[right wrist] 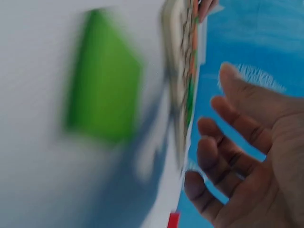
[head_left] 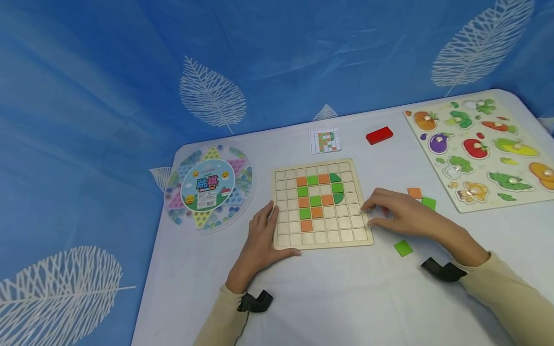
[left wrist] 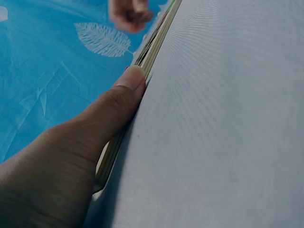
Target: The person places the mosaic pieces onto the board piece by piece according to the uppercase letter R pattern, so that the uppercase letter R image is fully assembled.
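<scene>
A square wooden grid board [head_left: 333, 235] lies on the white table, with orange, green and rounded dark-green tiles set in its cells as a P-like shape with a short diagonal tail. My left hand [head_left: 259, 245] rests at its near left corner, thumb straight along the near edge and fingers along the left side. In the left wrist view the thumb [left wrist: 114, 102] presses the board's edge. At the right side, my right hand [head_left: 400, 211] hovers with fingers loosely bent; the right wrist view shows nothing between them. A loose green tile [head_left: 403, 248] lies below that hand.
Beyond the right hand lie an orange tile [head_left: 414, 192] and another green tile [head_left: 428, 203]. A pattern card [head_left: 324, 140] and a red block [head_left: 379, 135] sit behind the board. Chinese checkers [head_left: 207, 185] stands left, a vegetable peg puzzle [head_left: 480, 168] right.
</scene>
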Available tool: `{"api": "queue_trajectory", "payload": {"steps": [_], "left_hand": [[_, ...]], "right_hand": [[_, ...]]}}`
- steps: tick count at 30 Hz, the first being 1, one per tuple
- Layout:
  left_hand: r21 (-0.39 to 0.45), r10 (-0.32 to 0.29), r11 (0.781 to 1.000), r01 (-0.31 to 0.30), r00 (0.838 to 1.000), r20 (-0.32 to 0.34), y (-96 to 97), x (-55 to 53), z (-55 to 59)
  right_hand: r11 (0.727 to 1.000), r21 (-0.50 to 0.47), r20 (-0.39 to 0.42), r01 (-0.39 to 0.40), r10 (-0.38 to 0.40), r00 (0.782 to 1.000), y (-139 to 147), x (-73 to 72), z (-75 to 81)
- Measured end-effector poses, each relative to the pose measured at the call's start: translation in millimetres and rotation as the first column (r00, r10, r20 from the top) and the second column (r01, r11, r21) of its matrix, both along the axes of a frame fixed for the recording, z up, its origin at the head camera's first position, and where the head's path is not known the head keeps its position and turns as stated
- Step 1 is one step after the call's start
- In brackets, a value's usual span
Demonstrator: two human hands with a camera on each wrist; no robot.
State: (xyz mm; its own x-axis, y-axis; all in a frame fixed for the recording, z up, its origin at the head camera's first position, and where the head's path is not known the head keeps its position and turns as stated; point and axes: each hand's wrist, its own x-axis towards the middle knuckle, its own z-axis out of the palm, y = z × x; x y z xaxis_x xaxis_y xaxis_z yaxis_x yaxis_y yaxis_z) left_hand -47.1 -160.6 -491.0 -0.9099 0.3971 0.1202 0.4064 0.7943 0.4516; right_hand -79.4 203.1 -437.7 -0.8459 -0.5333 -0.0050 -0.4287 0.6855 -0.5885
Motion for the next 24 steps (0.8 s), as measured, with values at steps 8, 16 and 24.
{"api": "queue_trajectory", "payload": {"steps": [8, 16, 24], "left_hand": [[-0.007, 0.000, 1.000, 0.000, 1.000, -0.012, -0.5, -0.7, 0.6], [0.002, -0.003, 1.000, 0.003, 1.000, -0.019, -0.6, 0.3, -1.2], [-0.006, -0.013, 1.000, 0.013, 0.999, -0.049, -1.1, 0.7, -3.6]], "right_hand": [[1.000, -0.019, 0.027, -0.009, 0.010, 1.000, 36.7, 24.6, -10.0], [0.995, 0.020, 0.012, -0.101, 0.101, 0.995, 52.8, 39.0, -22.4], [0.979, -0.073, -0.036, -0.188, 0.186, 0.982, 57.2, 35.5, -25.8]]}}
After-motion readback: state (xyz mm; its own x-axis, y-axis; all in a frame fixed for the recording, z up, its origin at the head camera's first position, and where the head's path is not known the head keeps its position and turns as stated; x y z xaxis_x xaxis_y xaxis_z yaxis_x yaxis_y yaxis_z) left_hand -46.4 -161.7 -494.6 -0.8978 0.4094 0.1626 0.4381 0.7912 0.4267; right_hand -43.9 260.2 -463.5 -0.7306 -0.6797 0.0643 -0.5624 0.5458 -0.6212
